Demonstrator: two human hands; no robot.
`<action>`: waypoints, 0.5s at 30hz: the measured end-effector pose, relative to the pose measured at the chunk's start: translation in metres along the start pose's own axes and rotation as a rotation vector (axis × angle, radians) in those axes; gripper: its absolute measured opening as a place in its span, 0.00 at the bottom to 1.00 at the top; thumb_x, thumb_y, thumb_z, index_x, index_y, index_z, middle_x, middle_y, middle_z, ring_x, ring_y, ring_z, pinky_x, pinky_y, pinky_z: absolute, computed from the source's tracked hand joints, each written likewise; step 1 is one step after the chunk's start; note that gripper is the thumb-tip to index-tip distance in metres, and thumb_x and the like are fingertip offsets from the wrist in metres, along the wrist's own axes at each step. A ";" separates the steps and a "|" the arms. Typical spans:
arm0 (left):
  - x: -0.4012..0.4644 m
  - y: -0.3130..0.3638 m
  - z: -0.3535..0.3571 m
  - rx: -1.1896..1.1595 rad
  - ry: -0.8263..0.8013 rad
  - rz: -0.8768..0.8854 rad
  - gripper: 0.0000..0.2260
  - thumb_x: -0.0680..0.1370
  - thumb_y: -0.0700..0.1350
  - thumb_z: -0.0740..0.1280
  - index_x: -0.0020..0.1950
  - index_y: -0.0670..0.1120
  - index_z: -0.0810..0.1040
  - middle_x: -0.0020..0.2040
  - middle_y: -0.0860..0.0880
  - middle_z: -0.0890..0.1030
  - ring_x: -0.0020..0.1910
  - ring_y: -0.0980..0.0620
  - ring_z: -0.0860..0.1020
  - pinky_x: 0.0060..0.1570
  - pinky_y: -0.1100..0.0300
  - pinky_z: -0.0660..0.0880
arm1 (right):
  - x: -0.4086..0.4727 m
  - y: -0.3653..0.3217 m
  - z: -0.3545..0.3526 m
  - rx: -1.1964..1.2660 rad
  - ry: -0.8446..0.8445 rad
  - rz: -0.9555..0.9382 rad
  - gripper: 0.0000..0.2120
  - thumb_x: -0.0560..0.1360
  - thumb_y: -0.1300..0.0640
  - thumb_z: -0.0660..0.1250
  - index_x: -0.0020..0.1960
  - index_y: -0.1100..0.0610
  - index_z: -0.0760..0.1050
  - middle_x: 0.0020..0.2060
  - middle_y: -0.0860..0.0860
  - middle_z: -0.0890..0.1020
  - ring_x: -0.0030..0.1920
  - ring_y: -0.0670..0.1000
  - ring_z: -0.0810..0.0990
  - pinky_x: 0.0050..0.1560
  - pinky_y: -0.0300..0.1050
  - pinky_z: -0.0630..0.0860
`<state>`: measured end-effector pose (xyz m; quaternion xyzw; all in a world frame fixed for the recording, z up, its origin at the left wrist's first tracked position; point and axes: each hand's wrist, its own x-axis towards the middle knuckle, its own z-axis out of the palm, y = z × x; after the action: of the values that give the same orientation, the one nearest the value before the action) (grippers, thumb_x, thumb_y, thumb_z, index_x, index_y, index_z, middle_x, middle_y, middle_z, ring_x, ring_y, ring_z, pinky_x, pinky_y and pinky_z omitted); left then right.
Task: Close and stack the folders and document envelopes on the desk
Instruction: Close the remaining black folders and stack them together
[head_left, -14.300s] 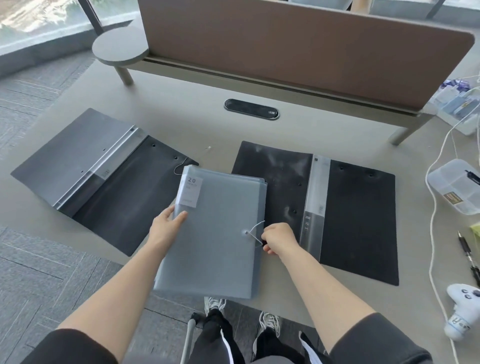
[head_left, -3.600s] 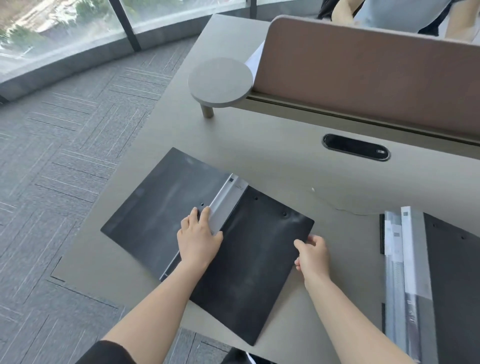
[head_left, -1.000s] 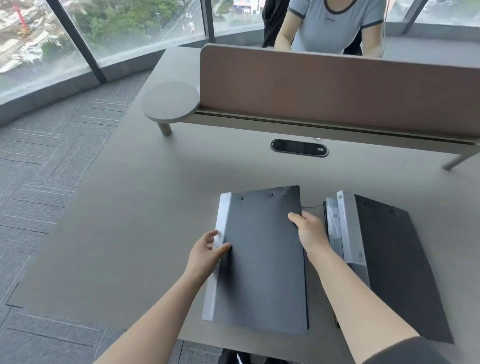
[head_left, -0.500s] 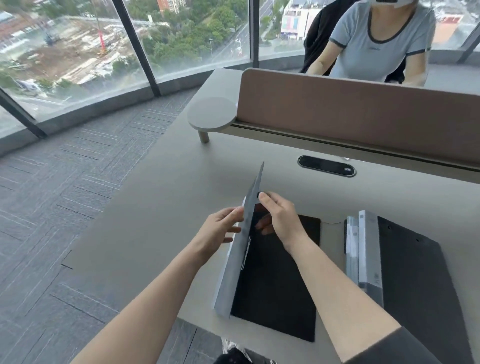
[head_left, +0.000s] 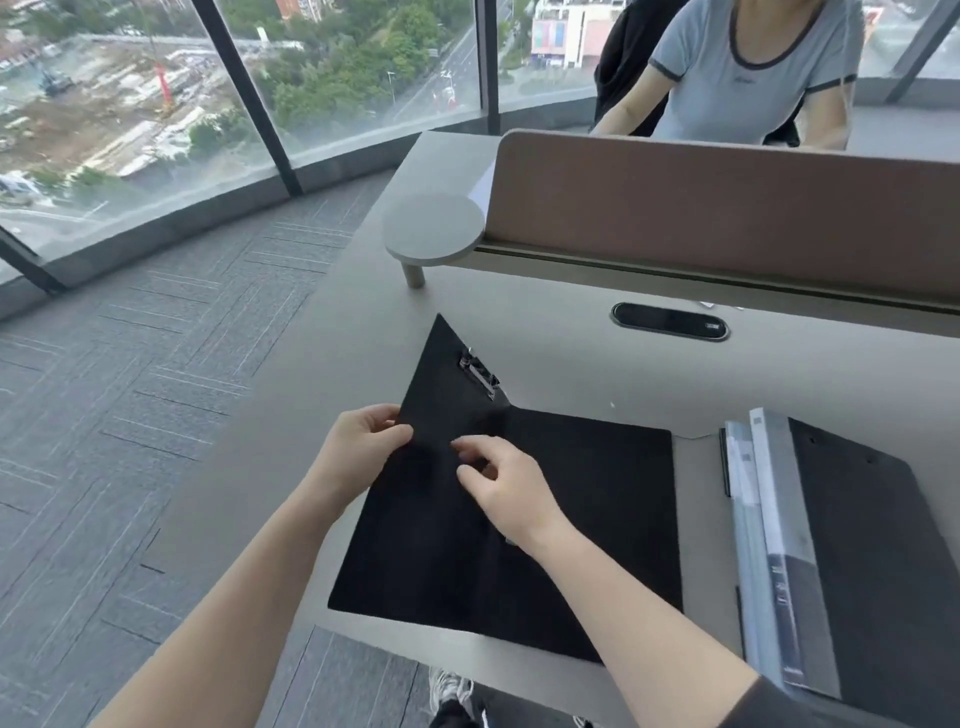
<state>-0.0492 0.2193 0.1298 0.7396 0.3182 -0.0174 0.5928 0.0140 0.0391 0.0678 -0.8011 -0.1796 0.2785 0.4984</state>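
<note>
Head view: left hand (head_left: 358, 449) at about 9 o'clock of the black folder (head_left: 519, 525), its fingers (head_left: 400, 432) pinching the left cover's outer edge and holding that cover raised off the tabletop (head_left: 571, 358). The folder is open, spine running roughly 12 to 6, the right cover flat on the tabletop. A metal clip (head_left: 480, 375) shows on the inside of the raised cover, near its top at 12 o'clock. Right hand (head_left: 506, 491) hovers over the spine area at the folder's centre, its fingers loosely curled, holding nothing; can't tell if the fingertips touch the inner face. At 3 o'clock, just beside the open folder, sits the stack (head_left: 831, 561): a closed dark folder with translucent envelope edges showing along its left side. Cable port (head_left: 670, 322) at 1 o'clock, brown divider (head_left: 727, 208) behind it, a second person seated beyond.

Step, as I judge it: this folder is the one being closed, not shut yet. Next move calls for the left hand to swing the cover over toward 3 o'clock, right hand clearing out first, pressing flat, then lifting the closed folder onto the stack with edges squared.
</note>
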 end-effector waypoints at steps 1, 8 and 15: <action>0.007 -0.008 -0.008 0.062 0.016 0.003 0.12 0.75 0.36 0.64 0.47 0.48 0.85 0.39 0.45 0.85 0.34 0.46 0.79 0.37 0.56 0.76 | 0.001 0.006 0.006 -0.059 0.095 0.049 0.10 0.76 0.51 0.65 0.55 0.44 0.80 0.45 0.40 0.81 0.43 0.43 0.79 0.52 0.48 0.79; 0.045 -0.059 -0.041 0.423 0.118 0.037 0.24 0.70 0.46 0.69 0.66 0.56 0.72 0.57 0.54 0.81 0.53 0.50 0.80 0.53 0.51 0.78 | 0.001 0.060 0.010 -0.184 0.286 0.613 0.16 0.74 0.41 0.64 0.42 0.55 0.74 0.35 0.47 0.81 0.36 0.49 0.80 0.37 0.45 0.72; 0.067 -0.098 -0.045 0.522 0.142 0.025 0.37 0.71 0.46 0.72 0.77 0.56 0.57 0.63 0.50 0.77 0.58 0.45 0.77 0.54 0.48 0.77 | -0.007 0.080 0.021 0.147 0.230 0.652 0.20 0.75 0.46 0.67 0.43 0.64 0.77 0.31 0.50 0.79 0.26 0.50 0.70 0.28 0.41 0.68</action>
<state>-0.0598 0.2985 0.0311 0.8706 0.3346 -0.0399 0.3585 -0.0035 0.0149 -0.0092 -0.8045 0.1637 0.3430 0.4564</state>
